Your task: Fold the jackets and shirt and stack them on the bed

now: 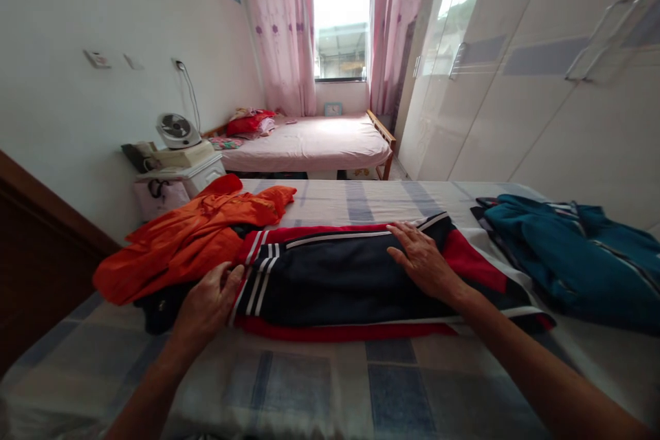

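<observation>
A navy, red and white track jacket (330, 282) lies folded into a long strip across the bed, its white-striped end on the left. At that striped end, my left hand (211, 299) has its fingers curled on the edge of the cloth; the fingertips are partly hidden. My right hand (425, 258) rests with fingers stretched out on the jacket's right half, near the upper edge. An orange garment (190, 237) lies crumpled just beyond my left hand, over a dark piece of clothing (161, 306). To the right is a teal jacket (582, 247), loosely bunched.
The near bed has a blue and white checked sheet (340, 385). Behind it stands a second bed (320, 141) with a red bundle (251, 124). A small fan (178, 130) sits on a white cabinet (206, 168) at left. A white wardrobe (515, 82) lines the right side.
</observation>
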### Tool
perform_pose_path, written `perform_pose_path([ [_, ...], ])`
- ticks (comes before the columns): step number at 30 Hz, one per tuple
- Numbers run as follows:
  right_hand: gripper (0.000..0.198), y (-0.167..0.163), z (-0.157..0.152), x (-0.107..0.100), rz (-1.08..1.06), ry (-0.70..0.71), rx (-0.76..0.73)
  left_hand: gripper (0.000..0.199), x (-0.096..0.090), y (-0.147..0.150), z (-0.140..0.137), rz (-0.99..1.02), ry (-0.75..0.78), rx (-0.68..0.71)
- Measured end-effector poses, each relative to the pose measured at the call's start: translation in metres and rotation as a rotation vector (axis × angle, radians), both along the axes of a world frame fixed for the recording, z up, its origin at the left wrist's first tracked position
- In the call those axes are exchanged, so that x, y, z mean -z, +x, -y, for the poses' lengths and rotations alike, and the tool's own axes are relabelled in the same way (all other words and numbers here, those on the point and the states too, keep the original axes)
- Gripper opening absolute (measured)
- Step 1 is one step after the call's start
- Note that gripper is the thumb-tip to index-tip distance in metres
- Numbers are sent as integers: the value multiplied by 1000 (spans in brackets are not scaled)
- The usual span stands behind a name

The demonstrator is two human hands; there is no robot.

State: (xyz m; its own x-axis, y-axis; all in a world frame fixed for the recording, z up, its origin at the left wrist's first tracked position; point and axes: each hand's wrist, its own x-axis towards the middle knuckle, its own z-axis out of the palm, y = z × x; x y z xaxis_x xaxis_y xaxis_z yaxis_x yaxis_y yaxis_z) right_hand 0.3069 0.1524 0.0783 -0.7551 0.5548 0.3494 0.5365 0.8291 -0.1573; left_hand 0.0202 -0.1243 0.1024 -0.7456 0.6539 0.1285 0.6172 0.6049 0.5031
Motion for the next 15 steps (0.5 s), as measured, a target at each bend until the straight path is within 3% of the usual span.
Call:
perform_pose_path([
  [3,48,-5,27,-5,-36,22,-78,58,-1,-14,6,125,-115,43],
  [9,45,-22,64,-7,13,18,-135,59,-11,-28,-8,350,-17,-62],
  [15,53,-45,90,-18,20,-32,-243,42,-25,-15,-15,954,140,-110],
])
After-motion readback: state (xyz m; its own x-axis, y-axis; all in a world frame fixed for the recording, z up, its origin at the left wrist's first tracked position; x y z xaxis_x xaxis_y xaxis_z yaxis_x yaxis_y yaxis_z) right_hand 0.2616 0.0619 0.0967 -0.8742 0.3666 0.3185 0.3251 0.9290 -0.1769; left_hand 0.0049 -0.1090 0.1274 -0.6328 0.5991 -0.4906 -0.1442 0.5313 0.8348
